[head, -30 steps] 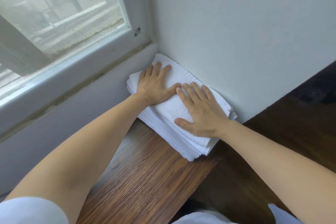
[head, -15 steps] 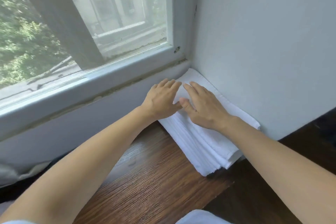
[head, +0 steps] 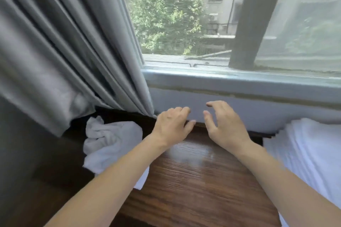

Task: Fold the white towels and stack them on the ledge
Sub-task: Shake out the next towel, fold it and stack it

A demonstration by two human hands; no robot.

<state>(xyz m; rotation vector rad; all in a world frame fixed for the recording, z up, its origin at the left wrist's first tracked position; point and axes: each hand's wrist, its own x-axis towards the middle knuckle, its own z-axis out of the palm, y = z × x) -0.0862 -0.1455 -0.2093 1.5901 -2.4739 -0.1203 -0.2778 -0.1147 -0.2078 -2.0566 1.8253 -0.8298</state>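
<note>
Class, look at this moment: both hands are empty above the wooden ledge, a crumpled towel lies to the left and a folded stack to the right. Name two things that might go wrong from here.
1. The crumpled towel lies close to the grey curtain; the left hand might catch the curtain hem while reaching for it.
2. The folded stack sits close beside the right hand and forearm; a sideways sweep may nudge its layers out of line.

- Centre: left hand [head: 172, 125] and right hand [head: 224, 125], empty, fingers curled, above the wooden ledge [head: 199, 186].
- Left: crumpled white towel [head: 108, 143] under grey curtain [head: 60, 51].
- Right edge: folded white towels [head: 313, 151].
- Top: window [head: 184, 14].
</note>
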